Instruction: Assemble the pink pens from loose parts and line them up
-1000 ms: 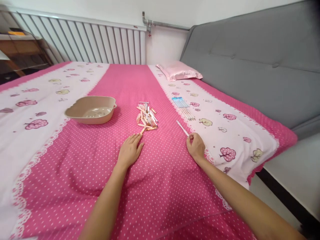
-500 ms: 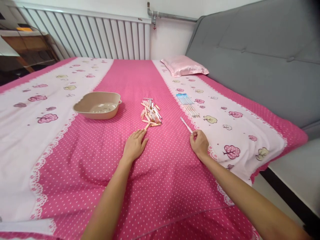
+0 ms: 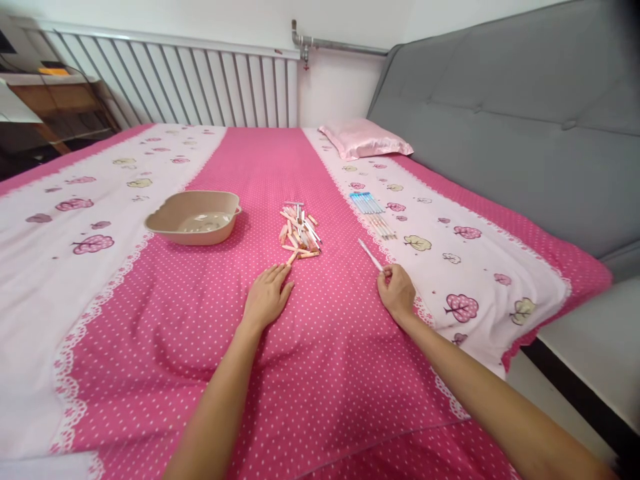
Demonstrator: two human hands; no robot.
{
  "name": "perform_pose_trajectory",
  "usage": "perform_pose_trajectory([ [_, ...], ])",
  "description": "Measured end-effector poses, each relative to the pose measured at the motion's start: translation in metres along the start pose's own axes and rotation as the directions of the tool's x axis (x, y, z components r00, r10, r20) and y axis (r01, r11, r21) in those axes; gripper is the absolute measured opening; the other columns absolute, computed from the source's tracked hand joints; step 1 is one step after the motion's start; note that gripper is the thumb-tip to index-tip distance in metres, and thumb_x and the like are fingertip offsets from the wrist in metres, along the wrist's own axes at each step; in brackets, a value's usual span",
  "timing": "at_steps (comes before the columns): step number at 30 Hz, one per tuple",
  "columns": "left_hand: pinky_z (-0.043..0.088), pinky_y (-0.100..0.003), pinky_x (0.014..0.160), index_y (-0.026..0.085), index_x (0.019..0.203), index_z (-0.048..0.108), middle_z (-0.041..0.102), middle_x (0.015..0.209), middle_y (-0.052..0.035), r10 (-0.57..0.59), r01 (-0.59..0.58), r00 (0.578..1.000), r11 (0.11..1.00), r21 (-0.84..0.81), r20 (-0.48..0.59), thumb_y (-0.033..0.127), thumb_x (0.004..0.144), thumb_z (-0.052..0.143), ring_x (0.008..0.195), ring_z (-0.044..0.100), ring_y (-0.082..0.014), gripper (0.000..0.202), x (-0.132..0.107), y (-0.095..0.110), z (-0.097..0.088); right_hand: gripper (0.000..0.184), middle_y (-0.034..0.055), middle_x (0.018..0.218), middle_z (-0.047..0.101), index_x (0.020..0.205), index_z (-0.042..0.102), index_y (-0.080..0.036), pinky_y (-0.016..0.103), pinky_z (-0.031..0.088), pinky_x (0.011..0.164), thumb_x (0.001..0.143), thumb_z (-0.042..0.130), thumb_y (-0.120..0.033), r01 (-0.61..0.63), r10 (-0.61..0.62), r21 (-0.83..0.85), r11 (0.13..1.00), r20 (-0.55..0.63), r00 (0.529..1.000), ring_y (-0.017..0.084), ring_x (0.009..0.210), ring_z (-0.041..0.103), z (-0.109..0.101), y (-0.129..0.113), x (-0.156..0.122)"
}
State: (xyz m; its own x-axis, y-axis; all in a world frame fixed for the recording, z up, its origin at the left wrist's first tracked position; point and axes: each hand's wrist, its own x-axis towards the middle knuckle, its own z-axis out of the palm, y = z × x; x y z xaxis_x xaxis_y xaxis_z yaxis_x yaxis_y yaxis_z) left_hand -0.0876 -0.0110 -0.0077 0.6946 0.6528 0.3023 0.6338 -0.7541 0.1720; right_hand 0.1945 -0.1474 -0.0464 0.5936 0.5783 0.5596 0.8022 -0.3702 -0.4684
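My left hand (image 3: 267,295) lies flat on the pink dotted bedspread (image 3: 310,373), fingers stretched out, fingertips just short of a pile of small pink and white pen parts (image 3: 299,233). My right hand (image 3: 397,291) is closed in a pinch on one end of a thin white pen (image 3: 371,255), which points up and left along the bedspread. Beyond it a row of blue-capped pens (image 3: 373,215) lies side by side on the white strip. A beige bowl (image 3: 193,217) with a few small pieces inside sits to the left of the pile.
A pink satin pillow (image 3: 365,139) rests at the far end by the grey padded headboard (image 3: 505,127). A white slatted radiator (image 3: 165,87) runs along the back wall. A wooden desk (image 3: 55,100) stands far left. The bed's right edge drops to the floor (image 3: 590,347).
Only the view shifted slightly. Both hands stay where they were, the right still pinching the pen.
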Motion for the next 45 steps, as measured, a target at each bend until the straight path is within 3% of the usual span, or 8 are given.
perform_pose_trajectory([
  [45, 0.032, -0.040, 0.109, 0.013, 0.131, 0.048, 0.052, 0.133, -0.0099, -0.014, 0.014, 1.000, 1.000, -0.020, -0.008, 0.040, 0.092, 0.031, 0.126, 0.044, -0.0237, 0.051, -0.0009, -0.0009, -0.0014, 0.011, 0.0055, 0.079, 0.059, 0.085, 0.051, -0.018, 0.029, 0.037, 0.065, 0.079, 0.045, -0.024, 0.008, -0.008, 0.004, 1.000, 0.009, 1.000, 0.021, 0.074, 0.053, 0.0015, -0.0001, -0.0009],
])
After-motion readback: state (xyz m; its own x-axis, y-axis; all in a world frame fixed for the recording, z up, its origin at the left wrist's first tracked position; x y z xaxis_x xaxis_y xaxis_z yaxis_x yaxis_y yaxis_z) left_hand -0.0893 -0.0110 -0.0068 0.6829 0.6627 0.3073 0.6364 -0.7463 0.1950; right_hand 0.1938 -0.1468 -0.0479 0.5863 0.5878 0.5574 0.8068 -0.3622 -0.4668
